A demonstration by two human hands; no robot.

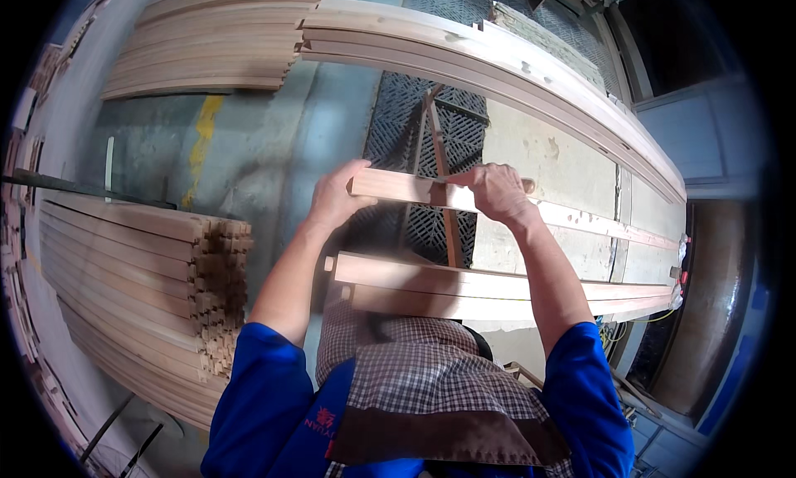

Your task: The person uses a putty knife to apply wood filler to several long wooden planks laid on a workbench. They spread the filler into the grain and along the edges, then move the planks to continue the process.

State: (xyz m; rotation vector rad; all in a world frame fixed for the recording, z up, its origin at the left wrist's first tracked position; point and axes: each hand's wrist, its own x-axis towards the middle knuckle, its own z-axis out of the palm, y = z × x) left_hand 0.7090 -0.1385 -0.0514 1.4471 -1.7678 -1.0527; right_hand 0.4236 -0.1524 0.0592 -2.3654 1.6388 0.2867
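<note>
My left hand (pixel 336 193) grips the near end of a long pale wooden strip (pixel 398 186), thumb and fingers on opposite edges. Over the same strip, my right hand (pixel 500 192) is closed around a small hand tool; its rounded wooden handle end (pixel 528 185) sticks out to the right. The fist hides most of the tool, so its kind is unclear. A forefinger points left along the strip's upper face. Closer to my body lie two more wooden strips (pixel 435 279) side by side, with tenons at their left ends.
Stacked wooden pieces (pixel 124 279) stand at left, with another stack (pixel 217 43) at upper left. Long grooved timbers (pixel 497 61) cross the far side. Below are a black slotted mat (pixel 460 130) and thin wooden bars (pixel 443 161). A checked apron (pixel 429 372) covers my front.
</note>
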